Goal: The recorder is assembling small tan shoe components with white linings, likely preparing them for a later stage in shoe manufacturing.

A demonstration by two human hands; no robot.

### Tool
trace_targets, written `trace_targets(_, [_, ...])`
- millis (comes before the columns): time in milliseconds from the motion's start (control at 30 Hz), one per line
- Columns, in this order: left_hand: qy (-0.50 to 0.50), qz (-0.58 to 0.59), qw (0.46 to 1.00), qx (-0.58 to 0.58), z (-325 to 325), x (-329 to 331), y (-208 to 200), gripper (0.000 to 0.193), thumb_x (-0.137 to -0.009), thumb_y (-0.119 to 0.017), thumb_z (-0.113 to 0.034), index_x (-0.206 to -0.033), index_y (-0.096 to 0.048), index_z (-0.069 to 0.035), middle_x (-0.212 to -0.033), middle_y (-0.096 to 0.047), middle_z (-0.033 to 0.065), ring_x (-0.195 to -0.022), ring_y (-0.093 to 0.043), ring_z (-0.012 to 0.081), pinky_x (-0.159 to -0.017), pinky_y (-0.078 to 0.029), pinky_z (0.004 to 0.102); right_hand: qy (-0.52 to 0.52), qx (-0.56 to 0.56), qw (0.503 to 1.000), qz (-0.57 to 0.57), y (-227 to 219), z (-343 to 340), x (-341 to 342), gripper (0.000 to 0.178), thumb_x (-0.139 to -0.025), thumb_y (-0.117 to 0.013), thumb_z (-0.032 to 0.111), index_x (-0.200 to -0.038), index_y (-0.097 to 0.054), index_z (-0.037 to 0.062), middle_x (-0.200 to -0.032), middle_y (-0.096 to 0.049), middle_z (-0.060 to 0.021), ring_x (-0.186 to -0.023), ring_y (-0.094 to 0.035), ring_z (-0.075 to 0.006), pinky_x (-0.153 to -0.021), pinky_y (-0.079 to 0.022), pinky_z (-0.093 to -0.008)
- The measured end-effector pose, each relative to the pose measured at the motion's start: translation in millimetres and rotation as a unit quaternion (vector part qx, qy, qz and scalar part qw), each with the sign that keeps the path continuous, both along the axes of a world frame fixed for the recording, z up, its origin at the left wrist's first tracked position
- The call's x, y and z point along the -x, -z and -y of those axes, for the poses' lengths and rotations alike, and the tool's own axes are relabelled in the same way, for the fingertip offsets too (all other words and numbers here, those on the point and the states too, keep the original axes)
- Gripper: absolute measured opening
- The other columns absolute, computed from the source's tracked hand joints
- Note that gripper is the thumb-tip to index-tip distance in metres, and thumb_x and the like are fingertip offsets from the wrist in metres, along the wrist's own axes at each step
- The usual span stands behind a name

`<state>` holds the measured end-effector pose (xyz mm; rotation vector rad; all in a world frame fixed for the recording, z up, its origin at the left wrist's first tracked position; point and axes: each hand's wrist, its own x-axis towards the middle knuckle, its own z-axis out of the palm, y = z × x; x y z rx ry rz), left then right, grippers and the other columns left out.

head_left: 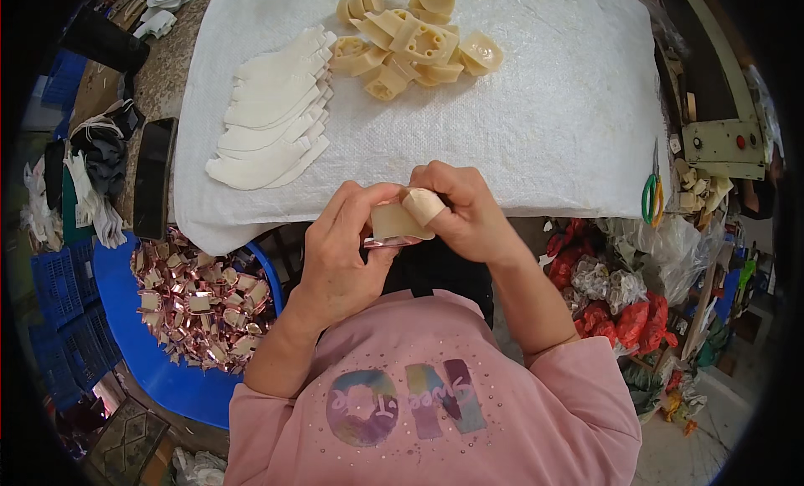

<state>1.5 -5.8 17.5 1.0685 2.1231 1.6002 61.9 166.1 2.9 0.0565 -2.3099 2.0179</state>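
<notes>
In front of my chest, over the near edge of a white woven cloth (536, 151), both hands hold one small piece with a cream face and a shiny pink edge (392, 222). My left hand (339, 251) grips its left side, fingers on top and thumb beneath. A tan cover wraps the thumb of my right hand (473, 214); that thumb presses on the piece's upper right, with the fingers curled behind. Similar pink-and-cream pieces (201, 302) fill a blue tub (197, 394) to the left. Fingers hide part of the held piece.
Overlapping white curved cutouts (272, 109) lie on the cloth's left. Beyond them sits a pile of beige hollow moulded pieces (419, 46). Scissors (651, 199) rest at the right edge, a dark phone (155, 180) at the left. Plastic bags (624, 293) crowd the lower right.
</notes>
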Motion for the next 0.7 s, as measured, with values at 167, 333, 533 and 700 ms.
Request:
trace_targets(167, [-0.026,-0.046,0.998,-0.027,-10.4,4.3,5.1,0.042,-0.064,-0.077,-0.002,-0.097,-0.051,-0.001,-0.079,-0.056,0.0075,-0.067,-0.060,0.0165,-0.057,-0.048,0.0253,0.108,0.050,0.993,-0.004,-1.4,16.5,2.1,0.019,-0.093,-0.051,0.017,-0.085,-0.056,0.0011,-0.074,-0.057,-0.0008,-0.062,-0.052,-0.0089,-0.052,-0.043,-0.0257])
trace_targets(333, [-0.052,-0.075,0.996,-0.021,-6.1,1.0,7.7,0.045,-0.059,-0.081,-0.009,-0.091,-0.050,-0.002,-0.074,-0.056,0.0096,-0.062,-0.062,0.0231,-0.054,-0.049,0.0311,0.015,0.272,0.958,0.088,1.3,12.1,-5.9,0.017,-0.094,-0.048,0.017,-0.095,-0.058,0.0025,-0.079,-0.059,-0.0019,-0.072,-0.054,-0.0098,-0.061,-0.045,-0.0253])
trace_targets(533, [-0.123,-0.093,0.987,-0.036,-18.3,-8.3,20.4,0.045,-0.059,-0.079,-0.007,-0.090,-0.048,-0.001,-0.071,-0.056,0.0112,-0.060,-0.061,0.0268,-0.053,-0.049,0.0327,0.150,0.050,0.987,0.011,6.8,32.9,-3.5,0.022,-0.095,-0.044,0.019,-0.099,-0.058,0.0020,-0.090,-0.060,-0.0032,-0.075,-0.056,-0.0132,-0.065,-0.046,-0.0263])
trace_targets(700, [-0.158,-0.141,0.977,-0.022,-15.4,-7.9,18.9,0.044,-0.061,-0.079,-0.007,-0.090,-0.045,0.000,-0.072,-0.059,0.0116,-0.062,-0.064,0.0212,-0.055,-0.051,0.0291,0.122,0.358,0.923,0.079,7.4,39.7,-5.3,0.022,-0.096,-0.044,0.018,-0.104,-0.057,0.0015,-0.091,-0.060,-0.0043,-0.081,-0.056,-0.0141,-0.070,-0.046,-0.0274])
